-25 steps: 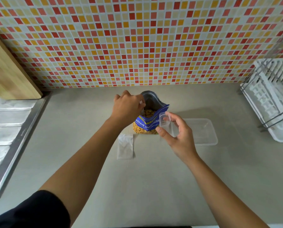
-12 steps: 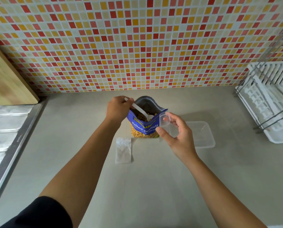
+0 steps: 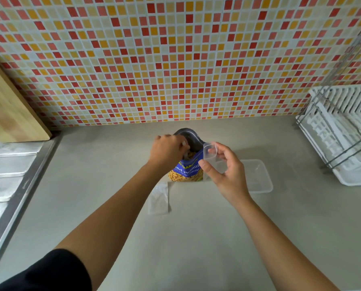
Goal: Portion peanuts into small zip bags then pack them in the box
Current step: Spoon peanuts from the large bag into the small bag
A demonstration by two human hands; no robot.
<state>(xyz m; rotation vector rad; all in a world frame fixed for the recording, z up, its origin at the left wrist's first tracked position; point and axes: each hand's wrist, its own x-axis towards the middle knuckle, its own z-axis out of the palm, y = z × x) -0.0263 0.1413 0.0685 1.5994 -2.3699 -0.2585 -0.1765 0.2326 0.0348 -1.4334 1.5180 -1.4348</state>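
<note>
An open blue pouch of salted peanuts (image 3: 188, 169) stands upright on the grey counter, its mouth gaping. My left hand (image 3: 167, 151) is at the pouch mouth, closed on a white spoon (image 3: 184, 144) whose bowl is down inside the pouch and mostly hidden. My right hand (image 3: 223, 166) holds a small clear zip bag (image 3: 211, 156) upright, mouth open, right beside the pouch. A clear plastic box (image 3: 257, 177) sits on the counter behind my right hand. A small pile of flat zip bags (image 3: 158, 199) lies in front of the pouch.
A white dish rack (image 3: 343, 133) with a metal frame fills the right side. At the left lie a steel sink drainer (image 3: 9, 177) and a wooden cutting board (image 3: 9, 110) leaning on the tiled wall. Bare counter stretches toward me.
My left hand lifted the spoon partly out of the pouch half a second ago, then pushed it back down inside. My right hand has kept the zip bag by the pouch.
</note>
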